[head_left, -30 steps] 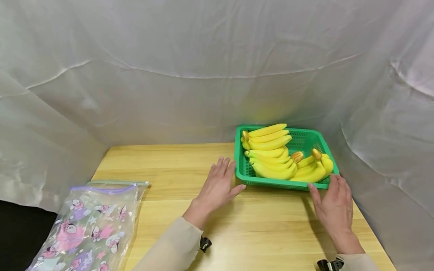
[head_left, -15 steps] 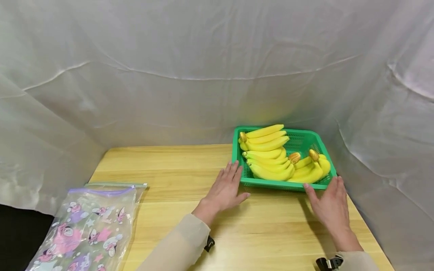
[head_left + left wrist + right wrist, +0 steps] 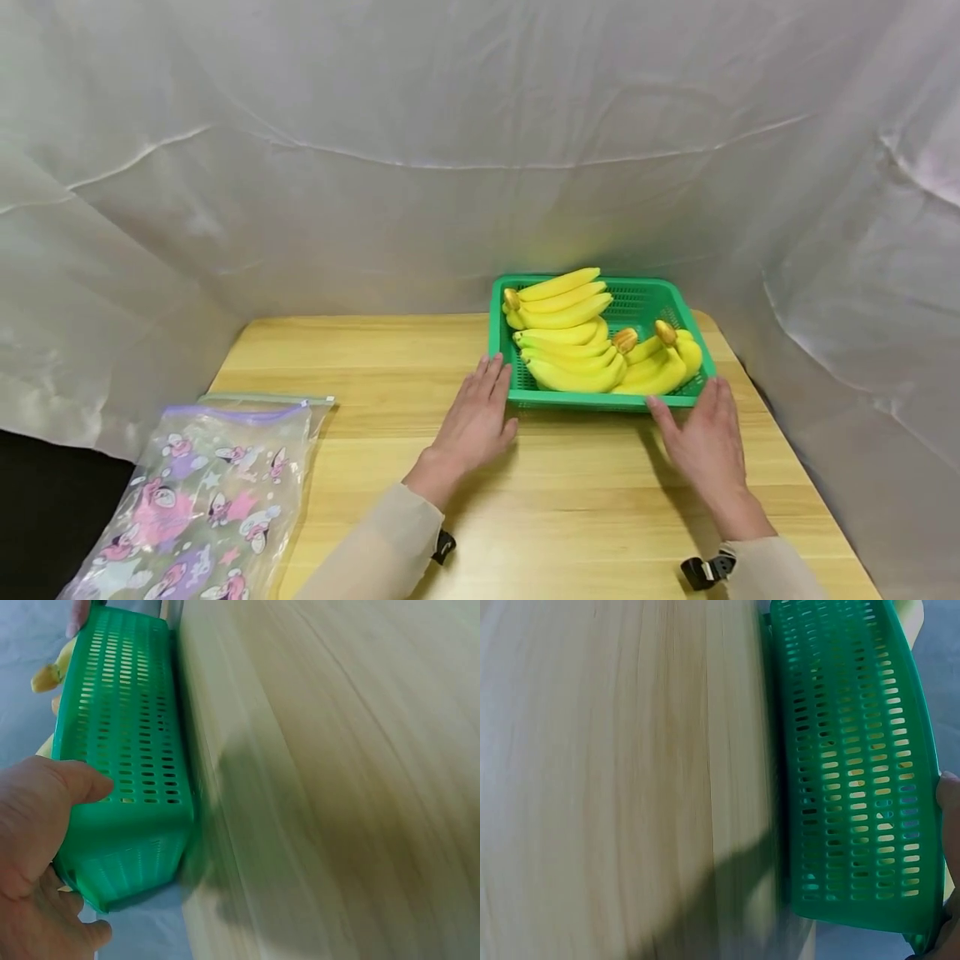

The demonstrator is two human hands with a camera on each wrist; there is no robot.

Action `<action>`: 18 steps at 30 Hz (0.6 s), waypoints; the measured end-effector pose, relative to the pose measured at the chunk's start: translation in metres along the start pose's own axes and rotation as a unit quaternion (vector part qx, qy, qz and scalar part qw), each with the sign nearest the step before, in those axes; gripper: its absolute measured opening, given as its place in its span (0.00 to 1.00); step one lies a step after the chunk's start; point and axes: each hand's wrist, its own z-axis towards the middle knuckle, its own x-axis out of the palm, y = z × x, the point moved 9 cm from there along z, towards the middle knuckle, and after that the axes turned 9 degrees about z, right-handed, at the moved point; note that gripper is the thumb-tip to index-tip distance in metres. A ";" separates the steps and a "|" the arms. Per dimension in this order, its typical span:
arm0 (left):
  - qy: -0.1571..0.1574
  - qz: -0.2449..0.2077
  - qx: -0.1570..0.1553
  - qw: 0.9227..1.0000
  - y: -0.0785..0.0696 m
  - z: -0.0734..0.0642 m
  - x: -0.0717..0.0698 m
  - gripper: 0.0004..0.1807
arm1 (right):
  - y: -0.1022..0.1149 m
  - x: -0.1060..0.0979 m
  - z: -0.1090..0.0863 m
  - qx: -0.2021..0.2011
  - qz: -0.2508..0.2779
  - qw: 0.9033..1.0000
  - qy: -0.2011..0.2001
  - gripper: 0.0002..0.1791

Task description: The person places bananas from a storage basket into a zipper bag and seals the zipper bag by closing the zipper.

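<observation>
Green basket (image 3: 577,400) with bananas (image 3: 573,377) between left hand (image 3: 470,419) and right hand (image 3: 707,446), each touching a near corner, straight-fingered, unclenched.

A printed clear zip bag (image 3: 202,500) is seen at lower left, laid on a wooden table (image 3: 570,517); the upper half is filled by grey sheeting (image 3: 450,100), a black area (image 3: 52,508) shown beside the bag
</observation>
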 end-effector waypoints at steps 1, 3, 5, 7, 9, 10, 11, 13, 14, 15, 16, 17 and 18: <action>-0.001 -0.003 -0.001 1.000 0.003 -0.003 -0.001 0.47 | 0.004 0.001 0.000 -0.007 0.001 1.000 -0.003 0.59; -0.005 -0.008 -0.005 1.000 0.009 -0.008 -0.002 0.47 | 0.012 0.005 0.000 -0.023 0.001 1.000 -0.006 0.58; -0.012 -0.011 -0.010 1.000 0.016 -0.015 -0.005 0.46 | 0.020 0.010 0.000 -0.043 0.001 0.999 -0.010 0.57; -0.020 -0.020 -0.016 0.999 0.024 -0.021 -0.007 0.46 | 0.029 0.015 0.000 -0.061 -0.002 0.998 -0.012 0.56; -0.027 -0.026 -0.023 0.999 0.032 -0.027 -0.010 0.46 | 0.037 0.020 0.000 -0.077 -0.006 0.997 -0.014 0.55; -0.031 -0.028 -0.025 0.999 0.035 -0.030 -0.011 0.46 | 0.041 0.023 0.000 -0.084 -0.007 0.996 -0.014 0.55; -0.033 -0.031 -0.029 0.999 0.039 -0.033 -0.013 0.46 | 0.044 0.025 0.001 -0.089 -0.008 0.996 -0.013 0.54; -0.039 -0.032 -0.035 0.998 0.047 -0.038 -0.015 0.46 | 0.051 0.031 0.000 -0.096 -0.010 0.995 -0.008 0.53; -0.041 -0.035 -0.039 0.998 0.051 -0.040 -0.015 0.46 | 0.054 0.034 0.000 -0.099 -0.013 0.995 -0.005 0.53; -0.042 -0.038 -0.044 0.997 0.055 -0.042 -0.016 0.46 | 0.057 0.037 0.000 -0.102 -0.015 0.995 -0.002 0.53; -0.042 -0.039 -0.049 0.997 0.059 -0.045 -0.018 0.46 | 0.061 0.040 0.000 -0.106 -0.018 0.994 -0.001 0.53; -0.041 -0.039 -0.054 0.997 0.063 -0.047 -0.018 0.45 | 0.064 0.042 -0.001 -0.108 -0.020 0.994 0.000 0.52; -0.041 -0.040 -0.058 0.997 0.067 -0.049 -0.019 0.45 | 0.067 0.045 -0.002 -0.110 -0.022 0.994 0.002 0.52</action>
